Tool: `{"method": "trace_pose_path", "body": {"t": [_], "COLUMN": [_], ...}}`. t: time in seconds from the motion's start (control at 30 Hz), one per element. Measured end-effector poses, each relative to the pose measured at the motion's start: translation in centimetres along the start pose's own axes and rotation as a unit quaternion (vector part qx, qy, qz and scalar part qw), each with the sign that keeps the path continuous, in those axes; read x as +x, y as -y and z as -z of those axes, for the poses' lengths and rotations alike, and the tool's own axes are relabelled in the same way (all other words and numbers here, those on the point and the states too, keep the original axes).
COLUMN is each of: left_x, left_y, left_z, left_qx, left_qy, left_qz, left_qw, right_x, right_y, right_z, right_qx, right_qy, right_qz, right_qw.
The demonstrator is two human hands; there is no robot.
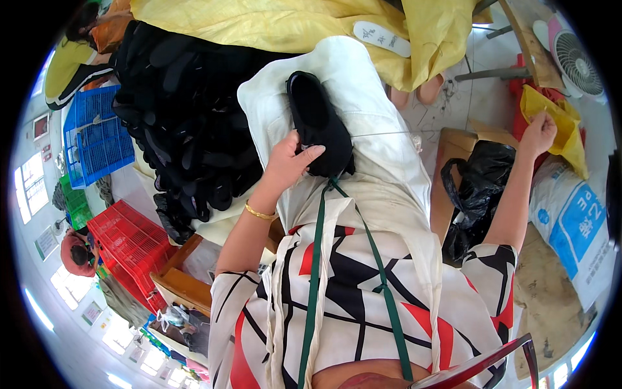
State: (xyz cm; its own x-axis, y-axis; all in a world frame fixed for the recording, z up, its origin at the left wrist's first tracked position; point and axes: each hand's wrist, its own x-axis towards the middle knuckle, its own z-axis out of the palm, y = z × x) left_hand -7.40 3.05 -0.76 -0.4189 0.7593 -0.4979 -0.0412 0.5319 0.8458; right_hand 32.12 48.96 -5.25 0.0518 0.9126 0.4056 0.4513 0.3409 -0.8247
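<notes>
My left hand (289, 162) holds a black shoe upper (317, 123) against the white cloth (363, 97) draped over my lap. A thin thread (389, 133) runs taut from the shoe out to the right. My right hand (539, 133) is raised far to the right with its fingers pinched, at the end of that thread; a needle is too small to make out. A gold bangle sits on my left wrist. A green strap hangs down my patterned top.
A big heap of black shoe parts (188, 123) lies on my left. Blue crate (97, 136) and red crate (126, 243) stand further left. Yellow sack (291, 23) ahead, black plastic bag in a cardboard box (476, 188) on my right, a fan (576, 61) far right. Other people sit at the left.
</notes>
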Motion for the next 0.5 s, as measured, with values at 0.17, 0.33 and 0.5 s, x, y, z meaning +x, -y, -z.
{"method": "trace_pose_path", "body": {"t": [0.17, 0.33, 0.5], "left_x": [-0.6, -1.1, -1.0], "left_y": [0.2, 0.4, 2.0], "left_z": [0.0, -0.4, -0.5], "left_qx": [-0.165, -0.296, -0.404], "left_qy": [-0.009, -0.049, -0.025], "left_qz": [0.068, 0.078, 0.069], "left_qw": [0.984, 0.951, 0.912], "right_x": [-2.0, -13.2, -23.5], "right_y": [-0.5, 10.9, 21.2], "right_z": [-0.8, -8.8, -11.9], "right_qx": [0.004, 0.190, 0.229], "right_qy": [0.021, 0.251, 0.586], "right_qz": [-0.021, -0.213, -0.248], "right_qw": [1.000, 0.925, 0.737]}}
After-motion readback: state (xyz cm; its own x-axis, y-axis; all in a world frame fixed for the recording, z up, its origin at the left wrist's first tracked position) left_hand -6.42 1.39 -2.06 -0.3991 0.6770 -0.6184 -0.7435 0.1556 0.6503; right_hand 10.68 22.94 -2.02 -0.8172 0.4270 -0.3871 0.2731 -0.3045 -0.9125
